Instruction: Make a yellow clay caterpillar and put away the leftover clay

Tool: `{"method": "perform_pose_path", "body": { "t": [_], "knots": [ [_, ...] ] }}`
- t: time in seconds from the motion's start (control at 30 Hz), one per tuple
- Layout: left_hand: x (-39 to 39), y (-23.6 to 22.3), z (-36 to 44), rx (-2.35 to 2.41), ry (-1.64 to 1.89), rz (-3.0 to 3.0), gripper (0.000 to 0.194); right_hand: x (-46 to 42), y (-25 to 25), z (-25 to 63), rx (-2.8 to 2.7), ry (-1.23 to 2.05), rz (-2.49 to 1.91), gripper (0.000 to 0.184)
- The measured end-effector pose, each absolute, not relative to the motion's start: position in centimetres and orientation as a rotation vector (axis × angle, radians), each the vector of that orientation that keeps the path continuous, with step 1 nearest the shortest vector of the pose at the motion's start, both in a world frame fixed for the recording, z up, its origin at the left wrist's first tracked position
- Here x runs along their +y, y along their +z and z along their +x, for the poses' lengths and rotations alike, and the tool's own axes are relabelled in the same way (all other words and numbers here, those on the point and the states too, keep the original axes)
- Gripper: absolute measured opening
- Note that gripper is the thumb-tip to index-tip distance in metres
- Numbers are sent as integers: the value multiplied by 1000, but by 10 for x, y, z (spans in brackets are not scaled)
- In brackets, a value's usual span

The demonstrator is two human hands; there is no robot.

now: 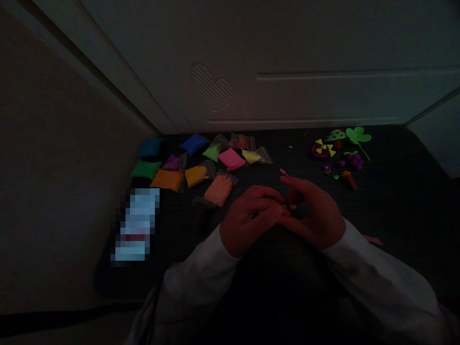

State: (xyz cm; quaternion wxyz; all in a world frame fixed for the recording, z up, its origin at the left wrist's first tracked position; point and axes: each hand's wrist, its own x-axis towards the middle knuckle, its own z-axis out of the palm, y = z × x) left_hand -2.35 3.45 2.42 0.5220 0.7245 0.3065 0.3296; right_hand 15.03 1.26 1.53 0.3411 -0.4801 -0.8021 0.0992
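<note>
- white sleeves on both forearms, cuffs at wrists
- L hand: half closed, fingers curled toward R hand
- R hand: half closed, index finger raised, fingertips right by L hand
- tiny orange-yellow clay bit: between both hands, partly hidden by fingers; can't tell which hand actually has hold
- dark ribbed mat under everything
- pink scrap: on mat, just past R sleeve
- thin pink sliver: just beyond R hand
- pixelated pale pkg: left of hands, details unreadable
- zip bags of coloured clay: loose cluster beyond L hand; orange, yellow, pink, green, blue, purple
- clay shapes, upper right: yellow-magenta pinwheel, spotted green mushroom, green clover, purple grapes, orange carrot
- farthest: white door w/ embossed heart; wall along left
</note>
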Motion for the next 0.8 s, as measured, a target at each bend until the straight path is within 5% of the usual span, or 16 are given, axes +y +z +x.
{"method": "perform_pose_path", "body": {
  "t": [0.8],
  "knots": [
    [37, 28, -26, 840, 856, 1677, 21, 14, 17, 154, -2057, 215, -1283, 72]
  ]
}}
